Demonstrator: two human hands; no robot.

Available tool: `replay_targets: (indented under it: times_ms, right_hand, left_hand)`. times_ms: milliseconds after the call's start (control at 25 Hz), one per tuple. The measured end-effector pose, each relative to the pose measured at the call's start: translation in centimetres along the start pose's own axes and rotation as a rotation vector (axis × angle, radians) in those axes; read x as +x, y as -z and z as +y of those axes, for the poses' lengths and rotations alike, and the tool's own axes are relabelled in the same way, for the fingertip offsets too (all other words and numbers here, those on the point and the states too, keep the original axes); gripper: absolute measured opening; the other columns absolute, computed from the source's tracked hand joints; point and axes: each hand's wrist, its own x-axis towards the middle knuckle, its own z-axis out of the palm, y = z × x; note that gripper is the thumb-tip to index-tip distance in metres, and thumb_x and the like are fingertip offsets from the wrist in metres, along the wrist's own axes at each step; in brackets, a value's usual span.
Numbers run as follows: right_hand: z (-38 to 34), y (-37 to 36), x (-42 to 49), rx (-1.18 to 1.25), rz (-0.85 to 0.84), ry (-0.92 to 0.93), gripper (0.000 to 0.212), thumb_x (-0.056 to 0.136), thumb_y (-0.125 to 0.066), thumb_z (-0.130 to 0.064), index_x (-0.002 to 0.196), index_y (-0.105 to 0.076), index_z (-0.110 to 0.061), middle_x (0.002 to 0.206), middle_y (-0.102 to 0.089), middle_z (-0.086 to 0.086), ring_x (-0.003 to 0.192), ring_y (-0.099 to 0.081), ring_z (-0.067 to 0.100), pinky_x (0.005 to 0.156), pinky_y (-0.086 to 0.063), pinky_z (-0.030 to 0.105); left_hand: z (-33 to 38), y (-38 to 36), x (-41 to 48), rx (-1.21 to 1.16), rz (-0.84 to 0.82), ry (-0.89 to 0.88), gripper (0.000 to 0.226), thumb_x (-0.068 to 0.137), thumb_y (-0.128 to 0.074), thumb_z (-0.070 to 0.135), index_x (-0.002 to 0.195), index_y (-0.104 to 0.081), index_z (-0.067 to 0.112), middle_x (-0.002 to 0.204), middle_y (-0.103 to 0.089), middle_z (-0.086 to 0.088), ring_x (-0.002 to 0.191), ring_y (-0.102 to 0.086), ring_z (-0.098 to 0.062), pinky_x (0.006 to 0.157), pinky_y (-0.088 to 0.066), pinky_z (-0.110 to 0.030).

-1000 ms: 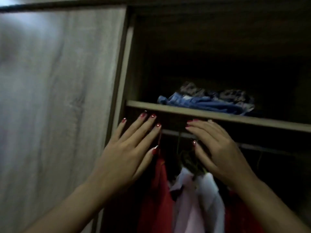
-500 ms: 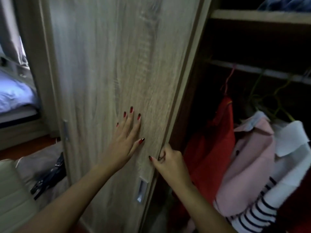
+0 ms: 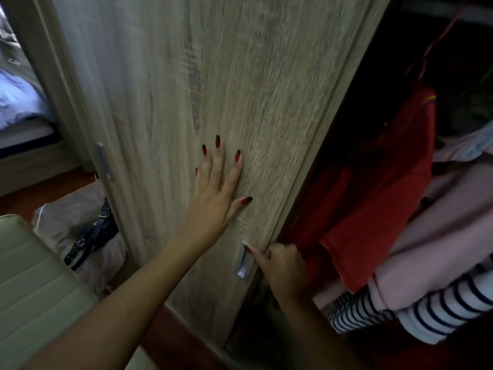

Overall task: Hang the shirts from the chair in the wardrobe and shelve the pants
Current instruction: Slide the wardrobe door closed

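My left hand lies flat and open on the wood-grain sliding wardrobe door, fingers spread. My right hand is curled around the door's right edge, its index fingertip at the recessed metal handle. Inside the dark wardrobe to the right hang a red shirt, a pink shirt and a navy-and-white striped shirt. A red hanger hook rises above the red shirt. No pants are in sight.
The cream padded chair back stands at the lower left. Behind it a grey bag with a black buckled strap lies on the floor. A bed with pale bedding shows past the door's left side, next to a second metal handle.
My view dropped from the upper shelf and rail to the door. Both hands left the rail area; the left went flat onto the door, the right took its edge and slid down to the handle.
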Motion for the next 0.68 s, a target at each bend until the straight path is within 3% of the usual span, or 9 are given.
replay_targets:
  times_ms: [120,200,400,680]
  right_hand:
    - [0.2,-0.8,0.1,-0.051,-0.010,-0.015,0.034,0.088,-0.054,-0.050,0.087,-0.065,-0.018,0.081,-0.067,-0.002,0.070,-0.064,0.008,0.066,-0.056,0.025]
    - [-0.2,-1.2,0.0,-0.067,0.008,-0.065,0.035,0.088,-0.054,-0.049,0.086,-0.066,-0.016,0.077,-0.064,-0.003,0.068,-0.061,0.009,0.062,-0.050,0.023]
    - [-0.3,-1.0,-1.2,0.021,0.014,-0.142,0.030,0.090,-0.055,-0.043,0.069,-0.055,-0.021,0.058,-0.045,-0.008,0.056,-0.053,0.008,0.052,-0.043,0.020]
    - [6.3,2.3,-5.5,0.086,0.020,-0.187,0.032,0.088,-0.056,-0.042,0.077,-0.065,-0.013,0.069,-0.059,-0.002,0.062,-0.057,0.012,0.057,-0.045,0.025]
  left_hand:
    - [-0.3,-1.3,-0.9,-0.008,-0.018,0.007,0.081,0.093,-0.041,0.052,0.151,0.007,0.021,0.156,0.023,-0.013,0.145,0.018,-0.038,0.113,-0.012,-0.067]
    - [-0.5,-1.4,-1.3,-0.014,-0.025,-0.001,0.083,0.092,-0.044,0.052,0.151,0.006,0.020,0.156,0.024,-0.013,0.144,0.019,-0.038,0.112,-0.013,-0.067]
    - [0.6,-0.2,-2.0,0.036,-0.090,-0.016,0.079,0.092,-0.030,0.060,0.150,0.011,0.025,0.156,0.026,-0.012,0.145,0.019,-0.036,0.112,-0.015,-0.067]
    - [7.8,-0.9,-4.1,0.136,-0.178,-0.075,0.076,0.092,-0.022,0.061,0.151,0.010,0.026,0.157,0.024,-0.012,0.146,0.016,-0.036,0.114,-0.012,-0.064]
